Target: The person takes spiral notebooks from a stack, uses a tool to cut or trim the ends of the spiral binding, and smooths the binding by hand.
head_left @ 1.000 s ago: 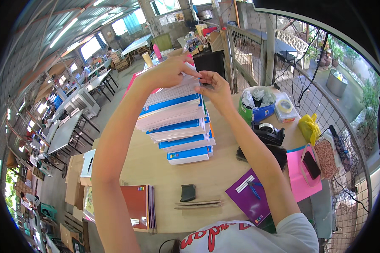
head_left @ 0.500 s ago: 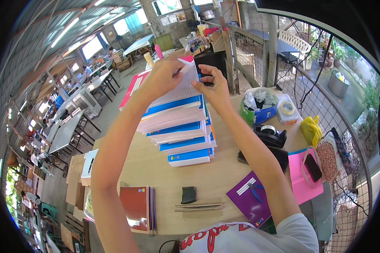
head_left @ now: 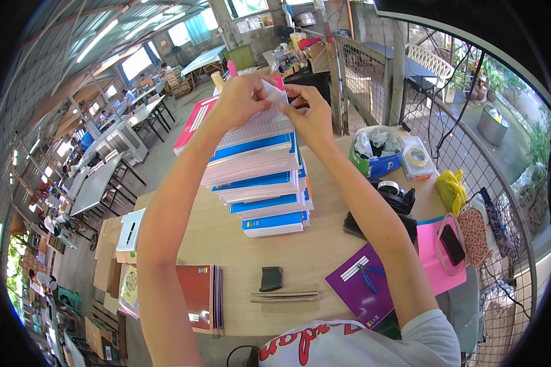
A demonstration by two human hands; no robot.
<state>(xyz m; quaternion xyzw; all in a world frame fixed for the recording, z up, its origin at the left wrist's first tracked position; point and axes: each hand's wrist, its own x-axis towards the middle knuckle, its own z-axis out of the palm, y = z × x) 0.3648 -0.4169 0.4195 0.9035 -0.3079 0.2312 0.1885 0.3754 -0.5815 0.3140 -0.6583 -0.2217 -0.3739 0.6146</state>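
A tall stack of notebook blocks with blue covers and white page edges (head_left: 260,205) stands at the middle of the table, its layers staggered. At its top lies a block of grid-ruled sheets (head_left: 257,131), with a pink-red cover (head_left: 197,122) spread to the left. My left hand (head_left: 242,103) is closed, its curled fingers pinching the upper sheets near the far edge. My right hand (head_left: 310,116) bends round the right edge of the same sheets, thumb and fingers closed on that corner. The fingers partly hide the paper's edge.
Brown spiral notebooks (head_left: 200,296) lie near left, a dark block (head_left: 271,278) and thin strips (head_left: 284,296) near centre. Right are a purple notebook (head_left: 355,300) with blue pliers (head_left: 367,281), a black brush (head_left: 361,228), a tape dispenser (head_left: 398,196) and a bin of plastic bags (head_left: 373,160).
My right hand has come in against the sheets' corner, its spread fingers drawing together. The left hand has shifted slightly rightward, still gripping the sheets. The whole view has moved a little.
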